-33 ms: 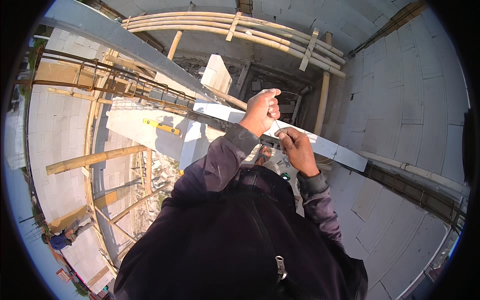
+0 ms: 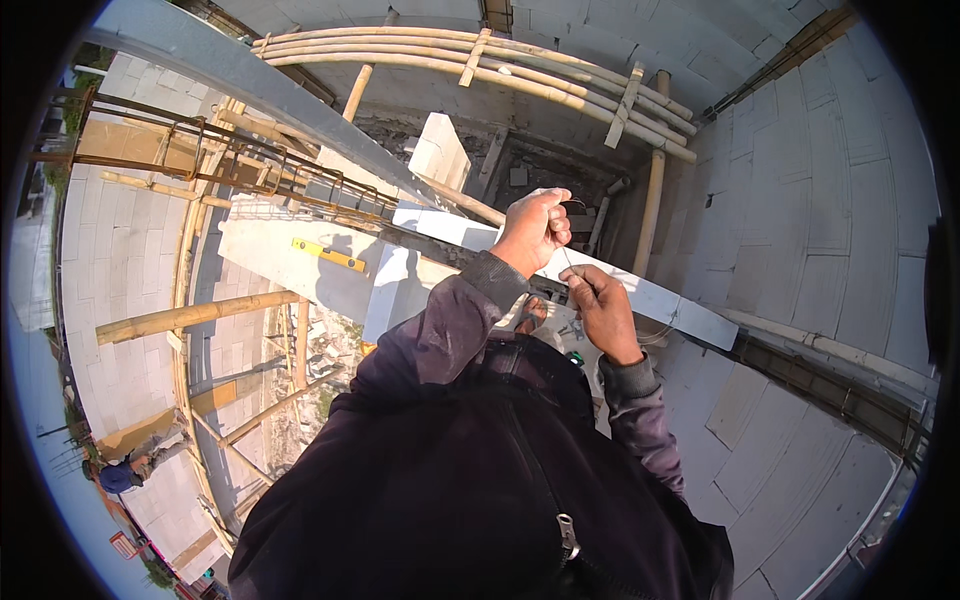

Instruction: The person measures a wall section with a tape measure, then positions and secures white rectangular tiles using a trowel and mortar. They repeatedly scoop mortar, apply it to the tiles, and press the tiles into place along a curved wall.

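Just beyond right hand (image 2: 606, 312), left fist (image 2: 534, 230)

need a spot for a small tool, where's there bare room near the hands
Bare: the board left of the level, and the right end of the white ledge, beyond the right hand. Crowded: mid-ledge, where that hand and the left hand hold the wire.
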Motion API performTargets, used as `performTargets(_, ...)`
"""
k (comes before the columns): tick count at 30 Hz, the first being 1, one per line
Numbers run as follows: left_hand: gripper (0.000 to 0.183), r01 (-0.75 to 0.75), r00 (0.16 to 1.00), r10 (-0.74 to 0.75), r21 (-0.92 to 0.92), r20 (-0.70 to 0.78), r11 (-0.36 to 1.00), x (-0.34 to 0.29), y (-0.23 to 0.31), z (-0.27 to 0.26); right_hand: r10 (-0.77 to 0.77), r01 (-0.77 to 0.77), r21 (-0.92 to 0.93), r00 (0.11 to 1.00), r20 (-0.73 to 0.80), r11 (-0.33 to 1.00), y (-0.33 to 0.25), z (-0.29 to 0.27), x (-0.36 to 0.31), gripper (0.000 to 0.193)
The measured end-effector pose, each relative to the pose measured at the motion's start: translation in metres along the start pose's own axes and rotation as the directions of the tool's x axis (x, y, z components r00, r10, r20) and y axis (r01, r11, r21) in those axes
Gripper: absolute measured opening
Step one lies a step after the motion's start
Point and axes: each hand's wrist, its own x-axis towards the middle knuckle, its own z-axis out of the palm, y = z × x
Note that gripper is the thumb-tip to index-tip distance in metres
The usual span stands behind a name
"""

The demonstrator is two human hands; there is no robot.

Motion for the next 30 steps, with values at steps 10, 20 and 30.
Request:
performTargets(10,0.016,-0.069,0.973,0.103,0.164,-0.206,0.984,0.050,0.021,-0.049,0.050,-0.050,-0.014,0.997,-0.056,0.999,-0.017,-0.080,-0.076,0.023)
performTargets(20,0.018,-0.204,0.979,0.204,-0.003,-0.016,0.979,0.076,0.101,-0.047,-0.276,0.064,-0.277,0.442,-0.853,0.959,-0.056,-0.222,-0.209,0.020)
performTargets(30,0.033,-0.558,0.754,0.486,0.042,0.442,0.829,-0.104,0.201,0.019,-0.151,-0.214,-0.110,-0.186,-0.971,0.971,0.025,-0.305,-0.367,0.020)
